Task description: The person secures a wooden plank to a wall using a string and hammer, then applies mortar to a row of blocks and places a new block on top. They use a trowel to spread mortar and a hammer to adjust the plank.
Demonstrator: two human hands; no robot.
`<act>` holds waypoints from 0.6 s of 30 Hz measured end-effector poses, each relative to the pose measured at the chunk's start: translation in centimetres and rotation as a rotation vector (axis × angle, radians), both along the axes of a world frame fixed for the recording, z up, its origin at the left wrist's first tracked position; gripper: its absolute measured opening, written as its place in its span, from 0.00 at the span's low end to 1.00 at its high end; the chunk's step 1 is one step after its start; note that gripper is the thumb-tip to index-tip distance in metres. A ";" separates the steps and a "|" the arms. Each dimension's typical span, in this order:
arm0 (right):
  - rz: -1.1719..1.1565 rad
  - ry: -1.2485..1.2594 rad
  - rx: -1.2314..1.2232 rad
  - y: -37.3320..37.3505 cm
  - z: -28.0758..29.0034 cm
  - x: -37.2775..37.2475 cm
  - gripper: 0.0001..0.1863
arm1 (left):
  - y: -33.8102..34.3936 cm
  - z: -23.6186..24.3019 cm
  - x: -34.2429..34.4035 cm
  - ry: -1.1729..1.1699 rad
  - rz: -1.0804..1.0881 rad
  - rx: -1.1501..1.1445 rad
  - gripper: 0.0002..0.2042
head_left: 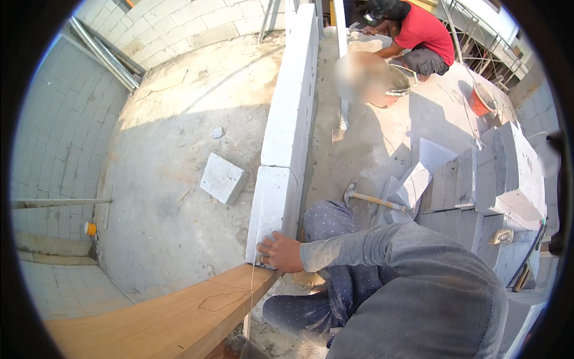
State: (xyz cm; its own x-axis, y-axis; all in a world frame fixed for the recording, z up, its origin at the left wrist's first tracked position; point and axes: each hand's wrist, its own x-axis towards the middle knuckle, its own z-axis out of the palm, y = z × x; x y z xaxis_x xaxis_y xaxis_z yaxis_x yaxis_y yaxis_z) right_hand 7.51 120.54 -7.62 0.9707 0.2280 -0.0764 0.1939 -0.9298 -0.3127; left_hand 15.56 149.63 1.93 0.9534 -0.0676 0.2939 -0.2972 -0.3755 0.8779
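Observation:
My right hand (281, 252) reaches across from the right in a grey sleeve. Its bent fingers grip the near end of a pale lightweight concrete block (274, 200). This block butts against a longer pale row of blocks (291, 113) running away from me. A thin string (252, 278) hangs by the block's near end, close to my fingertips, and lies loosely looped on a brown wooden plank (161, 314). The plank's far end meets the block. Whether my fingers touch the string, I cannot tell. My left hand is out of sight.
A loose block (224, 178) lies left of the row. A hammer (373, 199) rests beside stacked blocks (463, 185) at right. Beyond, a person in a red shirt (426, 37) crouches by a bucket (397, 84). An orange bucket (480, 100) stands farther right.

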 end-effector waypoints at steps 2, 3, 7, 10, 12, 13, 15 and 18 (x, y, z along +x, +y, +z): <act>0.002 -0.021 -0.064 0.1 -0.1 -0.5 0.19 | -0.2 1.7 -0.5 0.090 -0.045 0.013 0.26; 0.019 0.030 -0.162 0.0 0.1 -1.1 0.17 | -0.2 2.6 -0.7 0.133 -0.069 0.021 0.27; -0.011 0.681 0.034 0.2 4.3 -2.1 0.14 | -0.6 7.0 -1.0 0.284 -0.177 0.011 0.28; -0.110 0.610 0.111 -0.2 9.5 -6.2 0.15 | -0.7 10.6 -0.9 0.393 -0.279 -0.037 0.29; -0.252 0.492 0.197 -0.7 13.2 -9.4 0.15 | -0.9 13.2 -0.6 0.472 -0.347 -0.091 0.29; -0.320 0.413 0.227 -0.6 15.0 -11.3 0.16 | -1.1 14.5 -0.6 0.524 -0.375 -0.118 0.30; -0.563 0.365 0.273 -1.0 17.9 -14.4 0.17 | -1.6 16.9 -1.0 0.654 -0.390 -0.180 0.33; -0.863 0.278 0.270 -2.3 21.6 -20.0 0.16 | -2.4 20.5 -3.1 0.836 -0.358 -0.221 0.41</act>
